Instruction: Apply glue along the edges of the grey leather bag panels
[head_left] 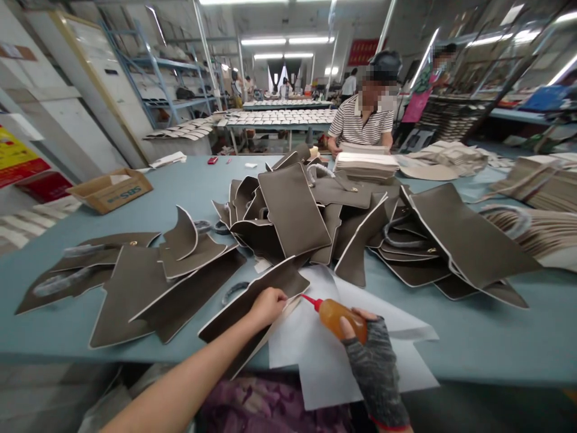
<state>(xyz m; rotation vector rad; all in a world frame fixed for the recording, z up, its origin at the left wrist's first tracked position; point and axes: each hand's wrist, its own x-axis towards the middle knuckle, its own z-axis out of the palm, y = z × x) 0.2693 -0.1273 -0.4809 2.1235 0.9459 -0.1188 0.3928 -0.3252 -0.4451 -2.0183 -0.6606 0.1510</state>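
My left hand (pixel 268 305) is closed on the edge of a dark leather panel (pixel 252 294), whose pale underside shows along the border. In my right hand (pixel 367 337), which wears a grey fingerless glove, is an amber glue bottle (pixel 341 319). Its red nozzle points left, close to the panel's edge near my left fingers. White sheets of paper (pixel 315 361) lie under the bottle. A wrapped handle (pixel 234 293) shows behind the panel.
Dark leather panels (pixel 293 210) are heaped mid-table, with more at left (pixel 135 288) and right (pixel 469 234). A cardboard box (pixel 112 189) stands at the left edge. Across the table, a person in a striped shirt (pixel 363 123) sits behind stacked pale panels (pixel 366 165).
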